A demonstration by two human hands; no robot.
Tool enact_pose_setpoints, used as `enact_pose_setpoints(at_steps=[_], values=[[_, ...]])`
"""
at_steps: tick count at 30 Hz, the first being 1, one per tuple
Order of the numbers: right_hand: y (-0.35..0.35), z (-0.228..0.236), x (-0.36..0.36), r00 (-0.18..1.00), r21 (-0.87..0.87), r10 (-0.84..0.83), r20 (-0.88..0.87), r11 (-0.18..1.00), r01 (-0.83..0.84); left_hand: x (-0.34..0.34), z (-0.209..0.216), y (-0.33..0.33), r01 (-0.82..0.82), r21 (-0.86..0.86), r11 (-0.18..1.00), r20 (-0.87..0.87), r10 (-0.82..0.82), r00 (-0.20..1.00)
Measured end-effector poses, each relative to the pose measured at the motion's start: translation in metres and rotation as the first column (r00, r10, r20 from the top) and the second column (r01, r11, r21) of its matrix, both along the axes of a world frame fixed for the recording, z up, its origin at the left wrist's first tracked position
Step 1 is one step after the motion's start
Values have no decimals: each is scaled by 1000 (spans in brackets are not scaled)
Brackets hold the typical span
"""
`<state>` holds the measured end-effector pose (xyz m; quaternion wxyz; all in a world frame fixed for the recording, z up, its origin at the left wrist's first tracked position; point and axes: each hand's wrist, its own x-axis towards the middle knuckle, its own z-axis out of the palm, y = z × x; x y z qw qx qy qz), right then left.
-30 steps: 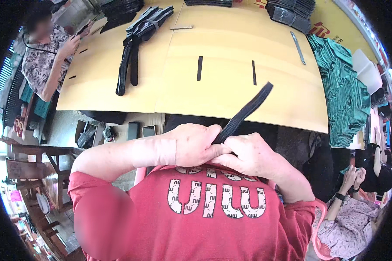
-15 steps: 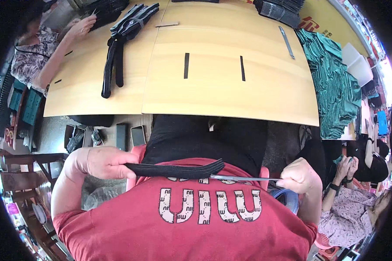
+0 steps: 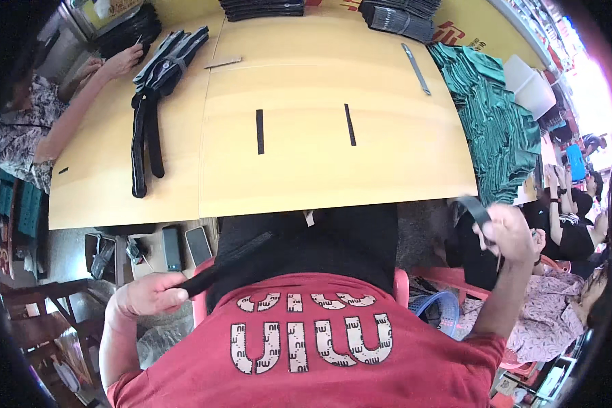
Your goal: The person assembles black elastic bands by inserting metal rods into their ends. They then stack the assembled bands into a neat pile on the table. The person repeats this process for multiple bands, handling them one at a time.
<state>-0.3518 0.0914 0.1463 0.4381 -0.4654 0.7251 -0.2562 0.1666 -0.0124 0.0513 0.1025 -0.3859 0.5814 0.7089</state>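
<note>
My left hand (image 3: 155, 294) is closed on one end of a black fabric strip (image 3: 207, 277), low at the left in front of my body. The strip runs up across my dark trousers, where its far end is hard to make out. Raised at the right, beyond the table's near corner, my right hand (image 3: 508, 230) is closed around a dark curved strip (image 3: 474, 209). Motion blurs that strip, so its material cannot be told. A thin end shows below the fist.
The pale table (image 3: 299, 183) bears two short black strips (image 3: 260, 132), a tied black-and-grey bundle (image 3: 170, 64), a flat metal tool (image 3: 416, 69) and dark stacks (image 3: 398, 20). Green fabric (image 3: 486, 122) is piled right. A co-worker's hand (image 3: 124, 60) is far left; others sit right.
My right hand has risen and moved right, away from my left hand. The slim metal tool no longer reaches the black strip's end. My left hand is slightly lower, and the view has shifted.
</note>
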Motion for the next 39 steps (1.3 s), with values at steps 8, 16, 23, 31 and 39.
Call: enact_pose_setpoints(at_steps=[8, 16, 23, 31, 39], values=[[-208, -13, -14, 960, -459, -8, 281, 877, 142, -94, 1, -27, -274, 87, 958, -303, 287, 909], [-289, -120, -51, 903, -208, -371, 215, 886, 413, -117, -24, -51, -488, 416, 767, -388, 635, 668], [-293, -135, -77, 965, 13, -263, -23, 965, 263, -129, -26, -75, -355, 473, 806, -423, 562, 711], [-305, -95, -62, 884, 281, 107, -455, 959, 29, -141, -28, -81, -314, 493, 812, -429, 540, 724], [-287, -95, -70, 879, 212, 55, -473, 976, 53, -143, -34, -78, -349, 480, 805, -483, 575, 661]])
